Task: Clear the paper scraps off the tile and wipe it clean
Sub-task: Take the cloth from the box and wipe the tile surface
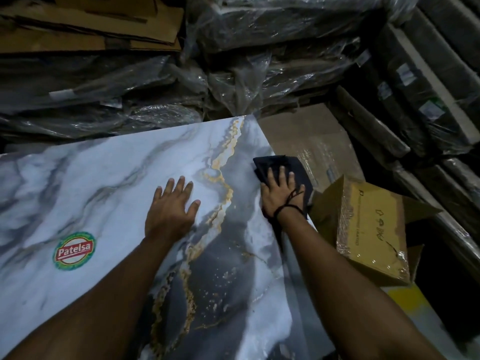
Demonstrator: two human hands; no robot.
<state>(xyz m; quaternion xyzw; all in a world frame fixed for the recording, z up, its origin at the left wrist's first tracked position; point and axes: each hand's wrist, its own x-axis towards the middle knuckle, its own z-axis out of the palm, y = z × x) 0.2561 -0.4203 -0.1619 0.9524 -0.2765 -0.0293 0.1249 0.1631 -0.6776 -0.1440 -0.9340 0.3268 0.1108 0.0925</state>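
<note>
A large glossy tile (104, 183) is lying across my view. Its face is marbled in white and grey, with a gold vein running from the far corner down toward me. A round red-and-green sticker (74, 250) reading "Patelsa" is sitting on the pale left part. The room around it is dim, a storage space crowded with stock.

My left grip (171, 209) is resting palm down on the pale marbling just left of the gold vein. It is released, fingers straight and slightly fanned, holding nothing. My right grip (279, 196) is pressing a dark folded cloth (293, 165) against the tile's right edge. Its fingers are spreading straight over the fabric rather than curling round it, and part of the cloth is hanging past the edge. A black thread (288, 206) is looping round that wrist and trailing over the back of the hand. Both forearms are reaching in bare from the bottom of the view.

Beyond the far edge, shiny plastic-wrapped packs (259, 61) are lying heaped, with flattened cardboard sheets (91, 24) stacked at the far left. Just right of the cloth, a taped brown carton (317, 146) is lying lower than the tile. An open cardboard box (368, 229) is sitting tilted near my right wrist, flaps out.
</note>
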